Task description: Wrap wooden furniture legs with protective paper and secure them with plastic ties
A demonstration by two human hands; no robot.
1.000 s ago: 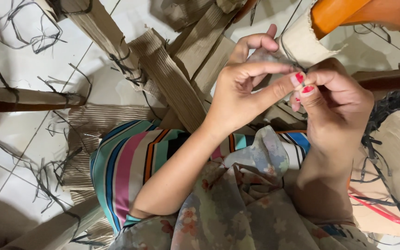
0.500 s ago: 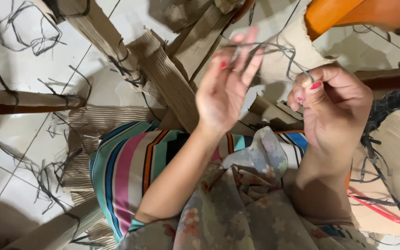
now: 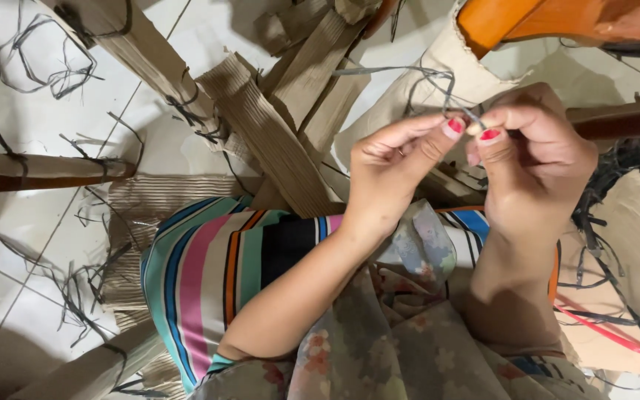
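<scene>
Two hands work over the lap: the left hand and the right hand, fingertips together. One thin grey plastic strap runs between them, pinched by the thumb and forefinger of each hand; it loops up and leftward from the fingertips, above both hands. At least four cardboard-wrapped brown wooden pieces lie around on the white tiled floor, with loose dark strap scraps too many to count. One orange wooden piece is cut off at the top edge. One striped cushion lies under the left forearm, partly hidden by flowered cloth. Where the strap ends is hard to make out.
</scene>
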